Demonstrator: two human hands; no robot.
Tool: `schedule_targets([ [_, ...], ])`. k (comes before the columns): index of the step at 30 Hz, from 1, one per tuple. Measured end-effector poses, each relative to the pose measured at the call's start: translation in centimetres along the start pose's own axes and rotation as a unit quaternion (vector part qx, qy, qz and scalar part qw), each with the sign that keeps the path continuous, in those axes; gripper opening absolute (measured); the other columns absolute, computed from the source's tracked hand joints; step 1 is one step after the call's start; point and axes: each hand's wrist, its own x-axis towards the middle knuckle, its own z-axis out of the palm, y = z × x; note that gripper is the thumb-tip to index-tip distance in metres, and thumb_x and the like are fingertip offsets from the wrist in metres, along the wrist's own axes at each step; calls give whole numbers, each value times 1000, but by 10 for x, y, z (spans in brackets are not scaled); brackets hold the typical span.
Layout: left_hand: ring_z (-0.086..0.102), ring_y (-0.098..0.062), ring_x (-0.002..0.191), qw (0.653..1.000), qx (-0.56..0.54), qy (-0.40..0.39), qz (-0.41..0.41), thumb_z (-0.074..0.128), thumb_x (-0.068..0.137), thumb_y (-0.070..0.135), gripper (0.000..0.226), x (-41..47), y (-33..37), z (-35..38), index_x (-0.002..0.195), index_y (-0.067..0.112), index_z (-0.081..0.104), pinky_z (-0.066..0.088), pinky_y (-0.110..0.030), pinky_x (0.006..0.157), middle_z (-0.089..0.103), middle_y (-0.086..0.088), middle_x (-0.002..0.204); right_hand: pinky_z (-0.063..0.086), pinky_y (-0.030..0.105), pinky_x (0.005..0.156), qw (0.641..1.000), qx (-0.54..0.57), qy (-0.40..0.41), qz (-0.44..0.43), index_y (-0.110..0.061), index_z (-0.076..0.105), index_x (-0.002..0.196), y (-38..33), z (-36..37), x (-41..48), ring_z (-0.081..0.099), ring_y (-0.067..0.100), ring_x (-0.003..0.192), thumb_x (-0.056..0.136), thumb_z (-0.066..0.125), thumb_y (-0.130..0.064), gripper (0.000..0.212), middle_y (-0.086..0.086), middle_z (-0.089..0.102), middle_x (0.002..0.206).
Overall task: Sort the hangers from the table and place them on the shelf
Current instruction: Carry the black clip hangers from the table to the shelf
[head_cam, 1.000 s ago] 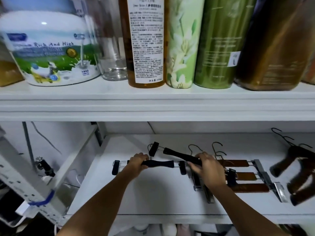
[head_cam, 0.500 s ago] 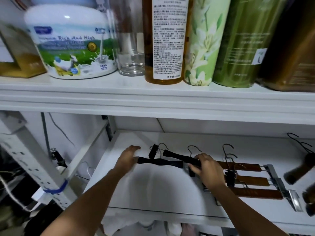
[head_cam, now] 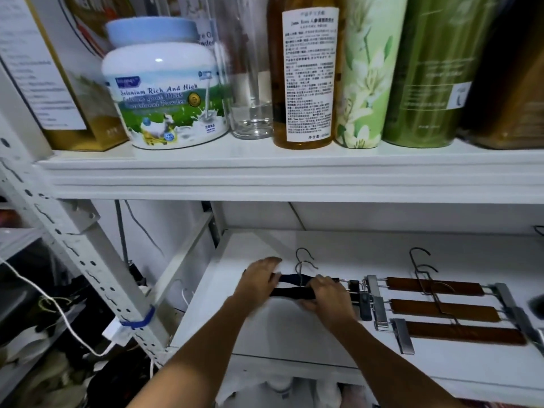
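Head view: left hand (head_cam: pixel 259 279) and right hand (head_cam: pixel 326 297) grasp black hangers (head_cam: pixel 293 293) on shelf (head_cam: pixel 265 334), it seems; light, stiff, hold the bars.

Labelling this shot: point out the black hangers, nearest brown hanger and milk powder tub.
black hangers (head_cam: pixel 292 293), head view, lower bar's middle.
nearest brown hanger (head_cam: pixel 465 334), head view, wooden bar's middle.
milk powder tub (head_cam: pixel 164 113), head view, front label.

Bare left hand (head_cam: pixel 259 279), right hand (head_cam: pixel 326 298), bare forearms (head_cam: pixel 206 337).
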Motion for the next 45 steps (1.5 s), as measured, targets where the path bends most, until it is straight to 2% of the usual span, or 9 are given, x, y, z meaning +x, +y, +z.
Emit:
schedule_targets([
  [6, 6, -20, 147, 987, 111, -116, -19, 26, 102, 34, 52, -9, -3, 47, 150, 16, 15, 7, -37, 119, 10, -1, 159, 43, 31, 92, 999, 17, -38, 24, -15, 60, 119, 1, 20, 5, 49, 20, 112, 89, 58, -43, 41, 3, 52, 121],
  [9, -5, -18, 147, 985, 118, -120, -36, 20, 102, 35, 53, -9, -8, 55, 150, 18, 6, 2, -36, 119, 0, 2, 159, 52, 33, 75, 999, -24, -13, 43, -21, 72, 97, 3, 23, 8, 60, 22, 89, 64, 81, -48, 44, 2, 62, 99],
  [11, -5, -18, 147, 987, 112, -111, -41, 19, 102, 35, 53, -7, -8, 58, 151, 19, 4, 1, -35, 119, 0, 3, 159, 48, 38, 89, 998, 5, 2, 61, -17, 65, 114, 3, 26, 9, 57, 27, 104, 72, 76, -45, 51, 8, 60, 114],
  [14, -3, -18, 147, 990, 98, -92, -51, 19, 102, 36, 53, -3, -4, 62, 151, 19, 6, 3, -34, 119, 2, 2, 159, 22, 35, 114, 995, 24, -24, 89, -16, 39, 141, 6, 31, 14, 29, 26, 136, 95, 47, -43, 54, 8, 35, 147],
  [18, -1, -18, 147, 990, 95, -88, -61, 20, 102, 37, 53, 2, -4, 63, 150, 19, 7, 3, -34, 119, 2, 2, 159, 14, 34, 117, 995, 26, -52, 84, -16, 32, 146, 6, 27, 22, 19, 24, 143, 97, 44, -42, 56, 6, 26, 153],
  [26, 6, -22, 147, 989, 115, -92, -17, 21, 102, 35, 54, 19, 18, 35, 150, 14, 7, 7, -39, 119, 6, -4, 159, 22, 36, 113, 997, 2, -24, 77, -21, 28, 146, 32, -21, 16, 33, 26, 136, 97, 42, -44, 57, 6, 31, 151],
  [29, 15, -24, 145, 989, 125, -63, 36, 9, 94, 44, 63, 35, 54, 17, 150, 13, 13, 10, -38, 118, 14, -6, 158, 25, 35, 110, 996, -20, 17, 86, -22, 30, 146, 54, -61, 5, 38, 27, 131, 96, 45, -40, 55, 6, 35, 149],
  [33, 8, -21, 147, 986, 130, -70, 76, 26, 101, 40, 57, 62, 125, 10, 151, 21, 6, 10, -39, 119, 3, -1, 159, 30, 37, 107, 988, -46, 58, 133, -21, 32, 145, 91, -115, -30, 44, 28, 127, 95, 47, -37, 54, 7, 41, 144],
  [45, 8, -19, 146, 954, 66, -112, 271, 29, 101, 38, 56, 24, 420, 48, 150, 20, 9, 6, -32, 119, 5, -2, 159, 29, 37, 106, 929, -107, 142, 325, -21, 37, 142, 241, -252, -237, 47, 27, 124, 93, 48, -43, 54, 6, 49, 137],
])
